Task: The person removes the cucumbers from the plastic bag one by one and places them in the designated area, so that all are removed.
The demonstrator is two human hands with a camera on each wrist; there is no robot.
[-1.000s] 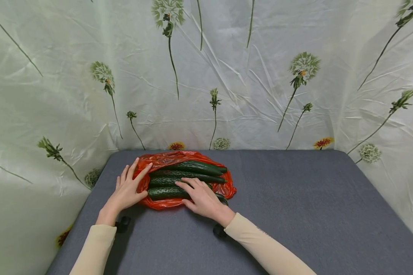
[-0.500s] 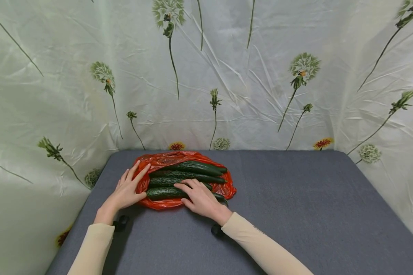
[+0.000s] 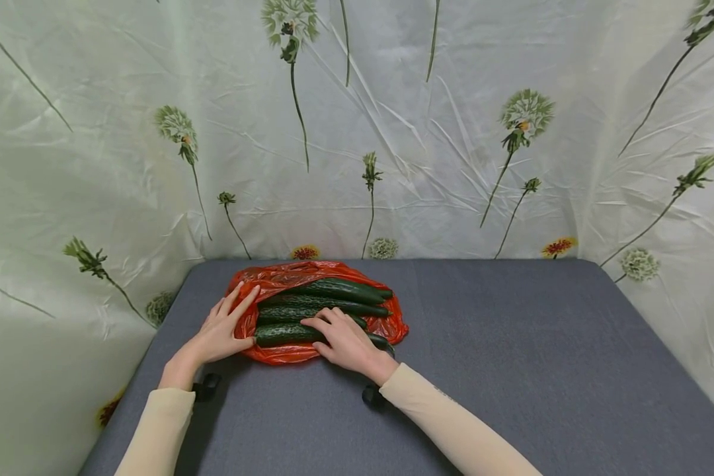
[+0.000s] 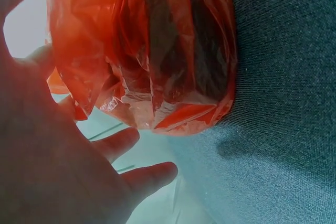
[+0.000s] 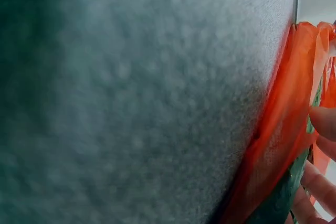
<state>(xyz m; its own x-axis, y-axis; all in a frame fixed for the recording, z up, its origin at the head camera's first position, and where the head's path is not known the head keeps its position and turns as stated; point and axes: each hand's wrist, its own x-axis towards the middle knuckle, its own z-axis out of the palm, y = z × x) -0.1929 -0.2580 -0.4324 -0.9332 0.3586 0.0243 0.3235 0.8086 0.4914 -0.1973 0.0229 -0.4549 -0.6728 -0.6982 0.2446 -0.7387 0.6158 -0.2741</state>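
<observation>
Several dark green cucumbers [image 3: 339, 289] lie side by side in a crumpled red plastic bag [image 3: 276, 356], its mouth facing right. My left hand [image 3: 217, 332] is at the bag's left end, fingers spread and nearly straight, the thumb touching the near side. In the left wrist view, the translucent bag [image 4: 173, 51] shows dark shapes through it. My right hand [image 3: 348, 344] rests over the nearest cucumber [image 3: 285, 334], its fingers loosely bent. The right wrist view shows those fingers [image 5: 315, 179] against a cucumber [image 5: 278, 200] above the bag's near edge.
The bag lies on a grey cloth-covered table [image 3: 500, 357], near its back left corner. Behind and beside the table hangs a pale sheet [image 3: 422, 132] printed with dandelions.
My left hand has shifted slightly down and left along the bag's left end. The right hand has barely moved, and the cucumbers lie as before.
</observation>
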